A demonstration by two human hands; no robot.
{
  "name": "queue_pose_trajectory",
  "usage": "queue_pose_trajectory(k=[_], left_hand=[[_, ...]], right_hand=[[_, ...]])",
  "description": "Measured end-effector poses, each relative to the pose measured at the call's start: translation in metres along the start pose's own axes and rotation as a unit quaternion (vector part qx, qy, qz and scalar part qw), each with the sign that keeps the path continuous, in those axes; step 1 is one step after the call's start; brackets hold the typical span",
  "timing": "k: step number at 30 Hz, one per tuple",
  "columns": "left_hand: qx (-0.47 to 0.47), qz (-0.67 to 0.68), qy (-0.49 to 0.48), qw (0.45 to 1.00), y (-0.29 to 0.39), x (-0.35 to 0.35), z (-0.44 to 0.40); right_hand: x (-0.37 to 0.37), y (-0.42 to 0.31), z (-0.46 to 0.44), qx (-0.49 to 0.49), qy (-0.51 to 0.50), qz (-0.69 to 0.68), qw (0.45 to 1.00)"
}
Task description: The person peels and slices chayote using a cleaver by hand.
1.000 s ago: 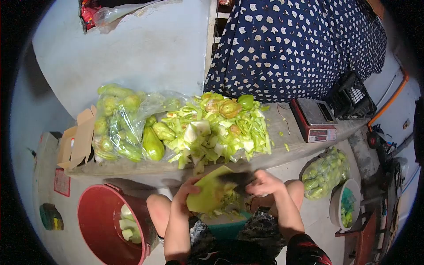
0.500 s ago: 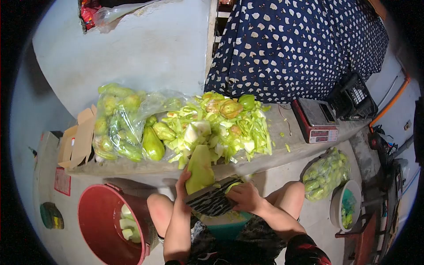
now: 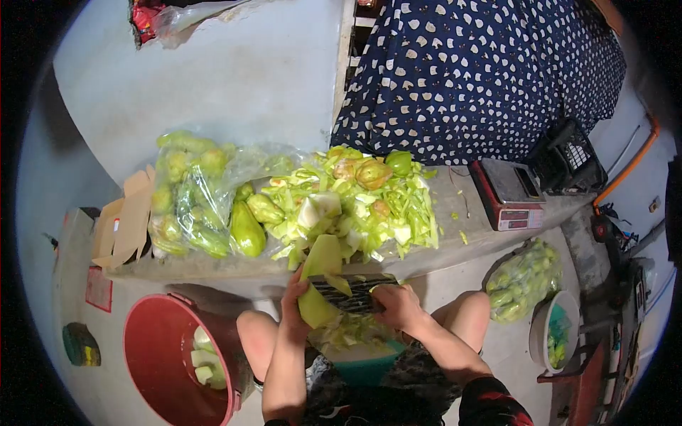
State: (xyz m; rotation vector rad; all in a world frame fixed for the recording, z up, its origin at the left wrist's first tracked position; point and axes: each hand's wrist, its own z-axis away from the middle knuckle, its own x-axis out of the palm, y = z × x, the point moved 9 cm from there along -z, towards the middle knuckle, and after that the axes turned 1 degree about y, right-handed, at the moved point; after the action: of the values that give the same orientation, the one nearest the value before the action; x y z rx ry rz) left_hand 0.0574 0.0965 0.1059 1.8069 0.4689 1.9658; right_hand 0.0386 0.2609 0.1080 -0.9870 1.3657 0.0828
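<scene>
In my left hand [image 3: 293,304] is a long, peeled pale-green fruit [image 3: 317,307], apparently a green papaya, held upright with its narrow end up. My right hand [image 3: 399,307] is closed around the handle of a wide-bladed knife [image 3: 348,292] with a dark, streaked blade. The blade lies across the fruit's side, and a strip of peel [image 3: 338,285] curls over it. Below the hands, peelings [image 3: 352,332] lie in a teal basin [image 3: 366,370] between my knees. Ahead, a heap of peelings [image 3: 408,213] with several fruits covers part of the concrete ledge [image 3: 455,248].
A plastic bag of green fruits [image 3: 192,199] and an open cardboard box [image 3: 128,220] are at left on the ledge. Below stands a red bucket [image 3: 153,355] with peeled pieces inside. To the right are a scale [image 3: 508,192], a black crate [image 3: 572,160], a filled bag [image 3: 526,280] and a pale tub [image 3: 538,334].
The knife has moved up along the fruit, and its blade has turned flatter. A peel strip now stands out over the blade. My left hand stays nearly in place.
</scene>
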Motion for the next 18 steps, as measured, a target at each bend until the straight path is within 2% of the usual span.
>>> queue_pose_trajectory(k=[3, 5, 6, 7, 8, 10, 11, 13, 14, 16, 18], left_hand=[[0.017, -0.019, -0.015, 1.000, -0.004, -0.007, -0.005], [0.025, -0.090, -0.013, 0.996, -0.001, -0.016, -0.007], [0.025, -0.091, -0.012, 0.995, 0.000, -0.014, -0.005], [0.016, -0.058, 0.029, 0.998, 0.001, -0.018, -0.001], [0.007, -0.025, 0.071, 0.997, 0.001, -0.024, 0.002], [-0.003, -0.018, 0.066, 0.998, 0.000, -0.035, 0.000], [-0.013, -0.012, 0.057, 0.998, -0.002, -0.037, -0.001], [-0.008, -0.018, 0.050, 0.999, -0.002, -0.035, -0.004], [-0.001, -0.023, 0.046, 0.999, -0.001, -0.034, -0.004], [0.010, -0.038, 0.038, 0.999, -0.002, -0.034, -0.008], [0.019, -0.053, 0.030, 0.998, -0.004, -0.031, -0.008]], right_hand=[[-0.006, -0.005, -0.002, 0.018, 0.007, -0.015, 1.000], [-0.008, -0.004, -0.004, 0.023, 0.015, -0.031, 0.999], [0.000, 0.009, -0.002, 0.083, -0.019, -0.107, 0.991], [0.009, 0.020, 0.002, 0.143, -0.053, -0.182, 0.971], [0.009, 0.020, 0.004, 0.143, -0.054, -0.182, 0.971], [-0.010, 0.023, 0.004, 0.142, 0.047, -0.195, 0.969], [-0.010, 0.025, 0.006, 0.142, 0.049, -0.195, 0.969], [-0.014, 0.003, 0.009, -0.008, 0.059, -0.139, 0.988], [-0.013, 0.004, 0.011, -0.007, 0.060, -0.140, 0.988], [-0.008, -0.030, 0.017, -0.164, 0.031, -0.055, 0.985], [0.005, -0.037, 0.019, -0.190, 0.025, -0.003, 0.981]])
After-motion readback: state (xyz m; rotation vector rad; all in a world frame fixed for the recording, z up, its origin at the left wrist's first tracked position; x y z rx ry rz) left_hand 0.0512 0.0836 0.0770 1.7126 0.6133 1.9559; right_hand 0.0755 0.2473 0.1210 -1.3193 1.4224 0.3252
